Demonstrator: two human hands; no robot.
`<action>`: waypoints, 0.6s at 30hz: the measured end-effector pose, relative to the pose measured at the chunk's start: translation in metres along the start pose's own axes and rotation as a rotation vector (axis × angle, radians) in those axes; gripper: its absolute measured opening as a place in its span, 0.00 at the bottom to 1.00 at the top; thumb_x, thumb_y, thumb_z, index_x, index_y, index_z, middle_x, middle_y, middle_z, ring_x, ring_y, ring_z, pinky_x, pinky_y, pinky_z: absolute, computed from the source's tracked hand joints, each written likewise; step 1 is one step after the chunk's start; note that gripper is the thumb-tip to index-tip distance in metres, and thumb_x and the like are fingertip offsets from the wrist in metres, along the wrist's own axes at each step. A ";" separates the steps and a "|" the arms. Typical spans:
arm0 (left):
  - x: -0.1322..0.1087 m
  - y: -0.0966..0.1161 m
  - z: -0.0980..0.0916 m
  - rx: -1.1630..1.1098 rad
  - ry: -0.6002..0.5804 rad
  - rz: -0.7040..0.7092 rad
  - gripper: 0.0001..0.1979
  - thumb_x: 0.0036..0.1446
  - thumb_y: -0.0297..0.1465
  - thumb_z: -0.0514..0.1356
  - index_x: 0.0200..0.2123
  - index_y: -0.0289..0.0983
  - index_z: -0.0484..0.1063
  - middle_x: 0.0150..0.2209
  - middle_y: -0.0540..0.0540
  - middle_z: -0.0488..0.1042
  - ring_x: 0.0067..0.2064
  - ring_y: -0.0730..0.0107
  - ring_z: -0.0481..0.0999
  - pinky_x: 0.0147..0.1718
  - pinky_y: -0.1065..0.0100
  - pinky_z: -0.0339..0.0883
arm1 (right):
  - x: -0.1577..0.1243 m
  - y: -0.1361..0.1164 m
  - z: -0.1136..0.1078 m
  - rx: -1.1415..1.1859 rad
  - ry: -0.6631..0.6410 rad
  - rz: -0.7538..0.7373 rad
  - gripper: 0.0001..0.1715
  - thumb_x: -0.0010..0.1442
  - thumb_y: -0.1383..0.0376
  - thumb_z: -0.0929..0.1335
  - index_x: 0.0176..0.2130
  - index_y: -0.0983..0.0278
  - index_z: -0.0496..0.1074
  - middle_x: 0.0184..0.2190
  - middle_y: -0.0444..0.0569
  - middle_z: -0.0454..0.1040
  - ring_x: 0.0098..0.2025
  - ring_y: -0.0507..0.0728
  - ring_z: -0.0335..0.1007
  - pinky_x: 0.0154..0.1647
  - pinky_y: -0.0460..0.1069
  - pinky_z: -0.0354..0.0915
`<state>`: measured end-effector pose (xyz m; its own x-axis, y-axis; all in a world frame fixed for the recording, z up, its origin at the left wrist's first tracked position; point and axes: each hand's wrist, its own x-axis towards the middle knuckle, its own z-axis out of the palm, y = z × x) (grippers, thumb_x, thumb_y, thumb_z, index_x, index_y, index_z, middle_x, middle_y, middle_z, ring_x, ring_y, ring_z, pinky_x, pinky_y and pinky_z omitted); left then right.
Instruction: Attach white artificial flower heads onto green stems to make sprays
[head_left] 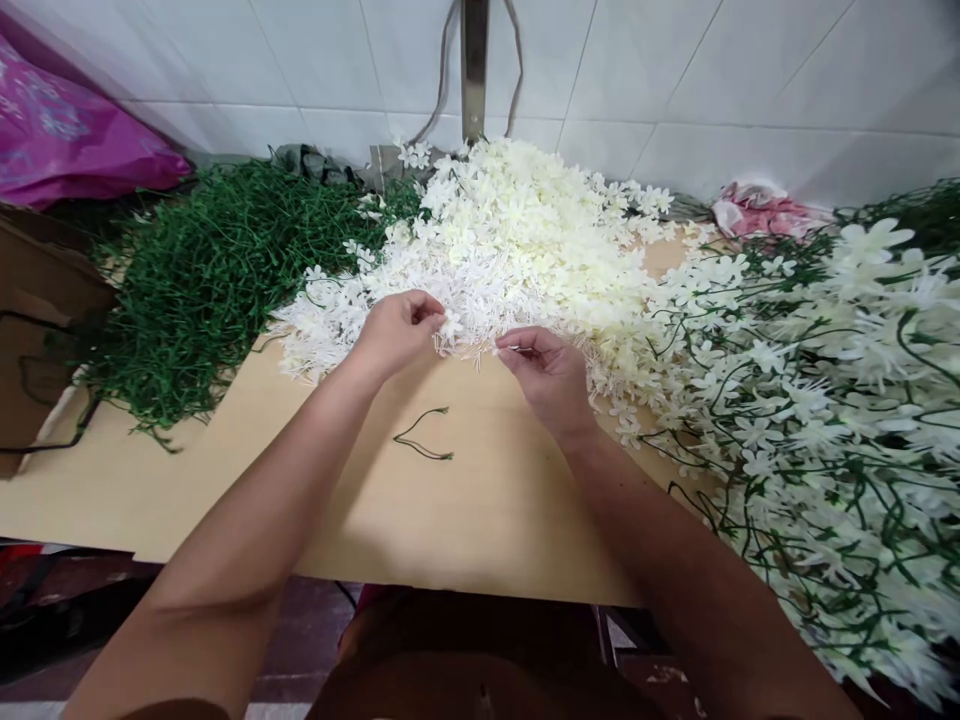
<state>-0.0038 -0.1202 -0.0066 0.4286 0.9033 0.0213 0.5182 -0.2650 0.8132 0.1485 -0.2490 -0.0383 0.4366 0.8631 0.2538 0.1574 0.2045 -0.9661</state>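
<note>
My left hand [401, 328] is closed in a pinch on a white artificial flower [451, 326] at the front edge of the flower heap. Across from it, my right hand [546, 372] pinches a small white flower piece, mostly hidden by the fingertips. Both hands are close together, just above the loose white and cream flowers [525, 220]. Thin white stamen strands [480, 345] lie loose between them. Below the hands, one forked green stem [424, 438] rests on the tan board [480, 500].
A big heap of green stems [232, 260] lies at left, beside a cardboard box [37, 330]. White flowers on green stems [810, 430] are piled at right. Behind are a pink bag [82, 130], a red-and-white cloth [769, 212], a metal post [474, 70] and a tiled wall.
</note>
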 end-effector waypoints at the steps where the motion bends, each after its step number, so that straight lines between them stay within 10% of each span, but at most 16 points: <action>1: -0.010 0.003 0.006 -0.054 -0.039 -0.011 0.04 0.49 0.29 0.61 0.28 0.34 0.73 0.23 0.50 0.70 0.26 0.73 0.65 0.31 0.68 0.59 | -0.002 -0.001 0.003 -0.005 0.000 -0.046 0.02 0.53 0.66 0.70 0.30 0.63 0.74 0.34 0.48 0.76 0.38 0.53 0.73 0.41 0.50 0.69; 18: -0.051 0.003 0.032 -0.433 -0.106 -0.139 0.04 0.46 0.26 0.62 0.24 0.35 0.69 0.20 0.53 0.67 0.24 0.77 0.64 0.26 0.71 0.56 | -0.009 0.020 0.017 -0.121 -0.025 -0.091 0.03 0.54 0.68 0.70 0.29 0.62 0.72 0.35 0.48 0.73 0.38 0.54 0.71 0.41 0.51 0.72</action>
<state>-0.0005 -0.1783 -0.0233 0.4618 0.8749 -0.1460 0.2292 0.0413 0.9725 0.1327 -0.2450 -0.0613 0.3939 0.8551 0.3372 0.3017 0.2263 -0.9262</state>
